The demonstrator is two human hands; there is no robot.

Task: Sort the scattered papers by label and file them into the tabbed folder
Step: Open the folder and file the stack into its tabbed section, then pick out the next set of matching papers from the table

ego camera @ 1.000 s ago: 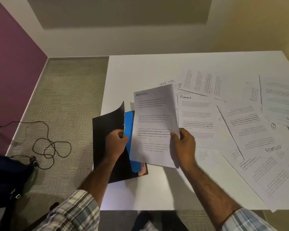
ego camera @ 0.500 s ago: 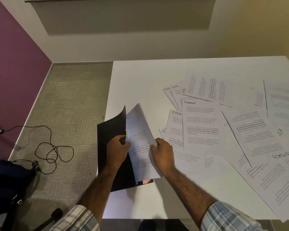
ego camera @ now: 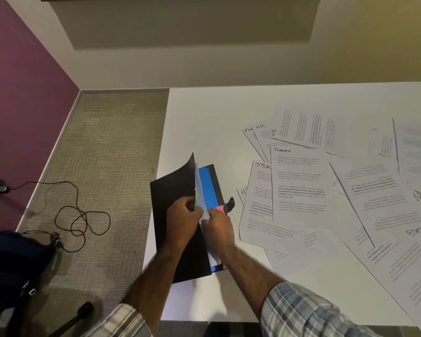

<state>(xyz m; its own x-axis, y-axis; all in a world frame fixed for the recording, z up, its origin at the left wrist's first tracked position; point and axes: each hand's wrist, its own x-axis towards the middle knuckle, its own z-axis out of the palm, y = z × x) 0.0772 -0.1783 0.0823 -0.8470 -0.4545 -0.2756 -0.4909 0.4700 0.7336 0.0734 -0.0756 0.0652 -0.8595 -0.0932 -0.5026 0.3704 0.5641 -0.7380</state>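
Handwritten capitals: "FINANCE" heading the centre sheet; "HR" on the far sheet; "HR" sideways on the turned sheet; "FIN", cut off, on the covered sheet; "SPOR" on the left sheet; "SPORTS" upside down on the near sheet. Printed lines too small to read.

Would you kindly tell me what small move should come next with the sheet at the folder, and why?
Probably slide the white sheet deeper, flush against the blue divider: the left hand holds the black cover up, the right hand pinches the sheet, which stands only partly inside.
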